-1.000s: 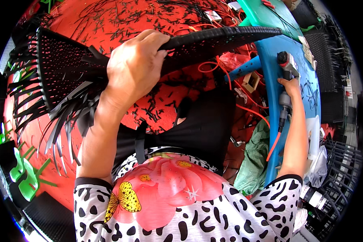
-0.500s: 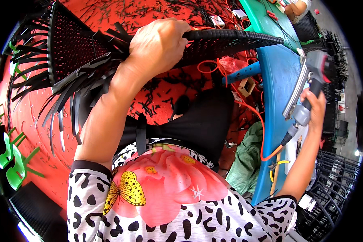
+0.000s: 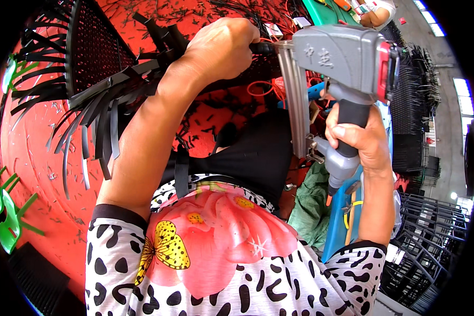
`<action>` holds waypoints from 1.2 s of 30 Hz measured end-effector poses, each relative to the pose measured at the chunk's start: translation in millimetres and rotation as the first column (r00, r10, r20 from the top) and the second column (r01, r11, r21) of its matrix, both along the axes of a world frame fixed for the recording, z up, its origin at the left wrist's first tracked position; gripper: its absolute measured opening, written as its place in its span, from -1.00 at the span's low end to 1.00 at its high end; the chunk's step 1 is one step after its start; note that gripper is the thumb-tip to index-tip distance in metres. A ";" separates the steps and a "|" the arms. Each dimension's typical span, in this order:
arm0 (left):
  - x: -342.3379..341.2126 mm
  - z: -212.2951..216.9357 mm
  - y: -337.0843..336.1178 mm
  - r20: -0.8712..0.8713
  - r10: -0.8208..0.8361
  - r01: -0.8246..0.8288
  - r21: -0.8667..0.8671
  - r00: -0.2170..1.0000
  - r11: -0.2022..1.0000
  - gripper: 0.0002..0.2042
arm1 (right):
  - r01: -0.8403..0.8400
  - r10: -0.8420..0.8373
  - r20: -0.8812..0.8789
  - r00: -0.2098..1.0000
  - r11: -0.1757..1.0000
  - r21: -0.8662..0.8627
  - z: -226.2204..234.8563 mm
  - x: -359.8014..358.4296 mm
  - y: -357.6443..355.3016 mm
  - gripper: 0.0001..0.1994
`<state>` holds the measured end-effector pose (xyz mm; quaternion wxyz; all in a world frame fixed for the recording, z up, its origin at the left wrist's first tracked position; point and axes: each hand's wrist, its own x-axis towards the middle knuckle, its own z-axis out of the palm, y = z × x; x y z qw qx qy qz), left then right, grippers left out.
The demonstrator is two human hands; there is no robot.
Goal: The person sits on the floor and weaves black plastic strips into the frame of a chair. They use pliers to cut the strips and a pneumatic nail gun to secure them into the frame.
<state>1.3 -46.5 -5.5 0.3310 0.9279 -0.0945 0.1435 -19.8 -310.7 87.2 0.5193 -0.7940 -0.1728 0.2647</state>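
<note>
My left hand (image 3: 224,50) is closed on the wrapped edge of a black woven wicker frame (image 3: 96,55), held in front of me at the upper left. Loose flat black strips (image 3: 97,124) hang off it below my left wrist. In my right hand (image 3: 366,139) is a grey and black air stapler (image 3: 337,50), fingers wrapped round its black handle. Its nose meets the wrapped edge just right of my left hand; whether it touches cannot be told. The long metal magazine (image 3: 297,100) points down toward my lap. Stapler and hand hide the edge's far right part.
A blue table (image 3: 334,239) stands at my right, with a yellow-handled tool on it and a green cloth (image 3: 310,210) beside it. Strip scraps litter the red floor (image 3: 42,158). Black metal frames (image 3: 426,242) are stacked at right. Another person's arm (image 3: 374,18) shows at the top right.
My right hand has brought the air stapler from over the blue table leftward and up to the frame's edge beside my left hand. My left hand keeps its grip, shifted slightly up and right.
</note>
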 end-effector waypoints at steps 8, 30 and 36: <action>1.5 -4.3 -1.5 0.050 -0.001 -0.001 0.027 0.999 1.000 -0.76 | -0.023 0.024 -0.034 0.999 0.999 0.046 -2.0 -1.0 11.9 -0.85; 4.5 -23.2 -6.8 0.328 -0.042 0.033 0.033 0.944 0.999 -0.97 | 0.031 -0.031 -0.073 0.997 1.000 -0.005 12.9 -8.4 22.7 -0.53; 5.8 -23.3 -8.4 0.307 -0.040 0.024 0.057 0.951 0.998 -0.97 | 0.039 -0.041 -0.063 0.997 0.998 -0.040 15.0 -12.1 22.8 -0.55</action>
